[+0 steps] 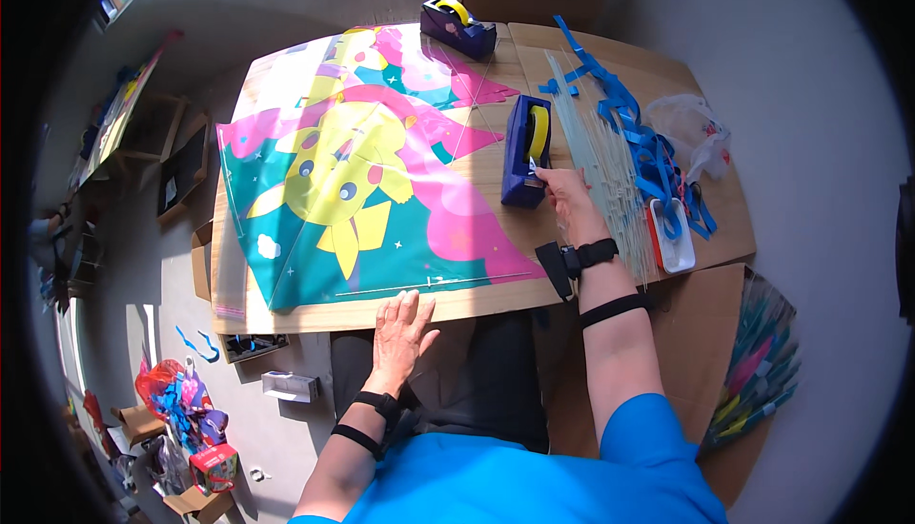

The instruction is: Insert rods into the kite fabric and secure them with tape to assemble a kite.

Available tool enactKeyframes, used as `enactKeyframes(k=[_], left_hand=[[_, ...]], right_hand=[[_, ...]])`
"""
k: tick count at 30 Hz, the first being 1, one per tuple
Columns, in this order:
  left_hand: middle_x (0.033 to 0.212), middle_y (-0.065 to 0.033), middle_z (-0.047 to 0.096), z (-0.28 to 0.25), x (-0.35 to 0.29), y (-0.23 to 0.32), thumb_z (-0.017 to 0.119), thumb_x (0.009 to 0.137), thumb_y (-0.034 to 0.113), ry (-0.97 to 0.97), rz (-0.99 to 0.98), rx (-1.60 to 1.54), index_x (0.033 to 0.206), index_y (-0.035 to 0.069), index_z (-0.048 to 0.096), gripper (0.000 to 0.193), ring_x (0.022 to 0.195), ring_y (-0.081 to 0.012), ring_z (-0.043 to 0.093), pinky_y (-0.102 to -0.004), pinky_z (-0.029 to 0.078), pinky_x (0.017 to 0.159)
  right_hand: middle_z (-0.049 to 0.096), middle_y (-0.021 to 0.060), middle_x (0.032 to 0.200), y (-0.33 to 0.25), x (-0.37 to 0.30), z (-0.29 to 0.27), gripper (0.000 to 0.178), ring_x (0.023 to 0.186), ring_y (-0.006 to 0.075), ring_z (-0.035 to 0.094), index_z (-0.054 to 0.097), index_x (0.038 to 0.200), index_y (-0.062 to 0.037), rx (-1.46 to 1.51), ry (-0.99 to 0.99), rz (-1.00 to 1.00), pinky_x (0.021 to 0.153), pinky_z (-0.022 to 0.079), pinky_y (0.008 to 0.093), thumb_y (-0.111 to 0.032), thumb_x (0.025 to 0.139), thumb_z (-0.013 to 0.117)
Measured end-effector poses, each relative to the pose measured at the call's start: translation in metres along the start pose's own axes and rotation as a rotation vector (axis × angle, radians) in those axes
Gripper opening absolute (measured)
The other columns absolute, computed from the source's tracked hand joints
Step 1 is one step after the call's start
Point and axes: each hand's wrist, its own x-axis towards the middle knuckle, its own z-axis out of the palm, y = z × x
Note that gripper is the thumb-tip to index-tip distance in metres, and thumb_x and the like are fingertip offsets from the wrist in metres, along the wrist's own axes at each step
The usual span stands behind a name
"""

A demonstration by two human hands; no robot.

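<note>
The right hand (570, 202) reaches to the near end of the blue tape dispenser (527, 149) right of the kite (353, 162), fingertips pinching at its tape. The left hand (400, 328) lies flat, fingers spread, on the table's (477, 300) near edge, just beside the kite. A second dispenser (457, 26) stands far off.
</note>
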Motion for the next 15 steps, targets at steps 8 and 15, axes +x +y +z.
enactKeyframes(k=[8, 15], left_hand=[[0.136, -0.0112, 0.042, -0.002, 0.002, 0.002, 0.065, 0.081, 0.040, -0.080, -0.004, -0.026, 0.138, 0.021, 0.044, 0.064, 0.130, -0.0289, 0.036, -0.0437, 0.022, 0.113], [0.137, -0.0125, 0.041, -0.007, 0.005, 0.005, 0.066, 0.081, 0.037, -0.101, 0.003, -0.051, 0.138, 0.019, 0.043, 0.064, 0.130, -0.0305, 0.035, -0.0436, 0.023, 0.114]], right_hand=[[0.057, -0.0040, 0.076, 0.013, -0.024, -0.008, 0.014, 0.076, 0.0116, 0.056, 0.062, 0.083, -0.0153, 0.421, -0.025, 0.127, 0.087, 0.041, 0.0535, -0.024, 0.082, 0.073], [0.059, 0.0008, 0.077, 0.055, -0.044, 0.003, 0.028, 0.073, 0.0165, 0.057, 0.066, 0.090, -0.0092, 0.253, 0.136, -0.018, 0.080, 0.046, 0.0384, -0.036, 0.083, 0.068]])
